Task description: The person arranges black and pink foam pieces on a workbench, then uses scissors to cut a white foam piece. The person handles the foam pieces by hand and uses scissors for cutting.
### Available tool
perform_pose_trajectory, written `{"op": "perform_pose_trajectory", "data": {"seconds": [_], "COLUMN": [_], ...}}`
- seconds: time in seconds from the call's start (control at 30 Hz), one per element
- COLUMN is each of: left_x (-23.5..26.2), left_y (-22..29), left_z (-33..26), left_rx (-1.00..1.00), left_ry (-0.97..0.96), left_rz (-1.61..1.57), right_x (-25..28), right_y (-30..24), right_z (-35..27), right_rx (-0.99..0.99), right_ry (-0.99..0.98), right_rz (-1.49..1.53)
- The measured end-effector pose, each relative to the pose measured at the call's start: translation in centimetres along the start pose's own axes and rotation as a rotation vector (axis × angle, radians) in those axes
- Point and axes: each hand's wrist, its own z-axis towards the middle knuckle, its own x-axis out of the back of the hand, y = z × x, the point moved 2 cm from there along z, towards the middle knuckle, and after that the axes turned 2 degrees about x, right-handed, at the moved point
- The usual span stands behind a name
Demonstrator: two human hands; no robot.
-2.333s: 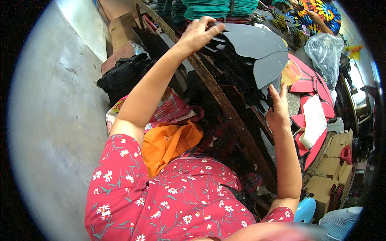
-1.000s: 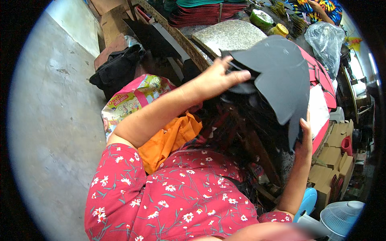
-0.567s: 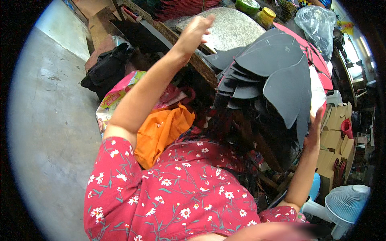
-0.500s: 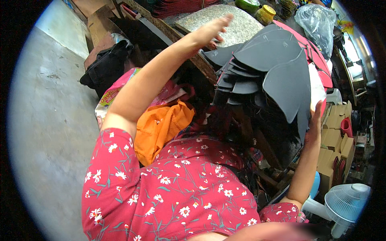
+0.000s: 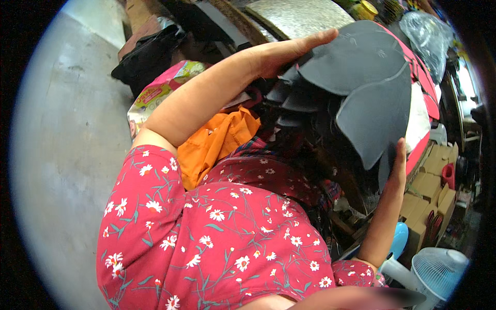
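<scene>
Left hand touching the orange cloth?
Apart. The head view shows the left hand up by the dark sheets, a visible gap between it and the orange cloth.

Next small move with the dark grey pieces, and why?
Probably bring the left hand in against the left edges of the dark grey pieces to even them up. Those edges jut out unevenly, and the hand is right beside them; the right hand is at the lower right edge, seemingly placed to steady the stack.
</scene>
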Motion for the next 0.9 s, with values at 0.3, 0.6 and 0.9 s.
{"op": "perform_pose_trajectory", "data": {"seconds": [0.3,0.6,0.9], "left_x": [2.7,16.0,23.7], "left_y": [-4.6,-6.4,-13.1], "left_z": [-5.3,-12.6,-22.6], "left_rx": [-0.038,-0.03,-0.028], "left_ry": [0.102,0.415,0.43], "left_rz": [-0.105,-0.059,-0.586], "right_x": [-5.6,-21.5,-34.1], "right_y": [-0.7,1.5,11.3], "right_z": [-2.2,-1.1,-0.6], "right_rx": [0.289,0.353,-0.031], "right_ry": [-0.196,-0.441,-0.788], "right_rz": [-0.251,-0.331,-0.002]}}
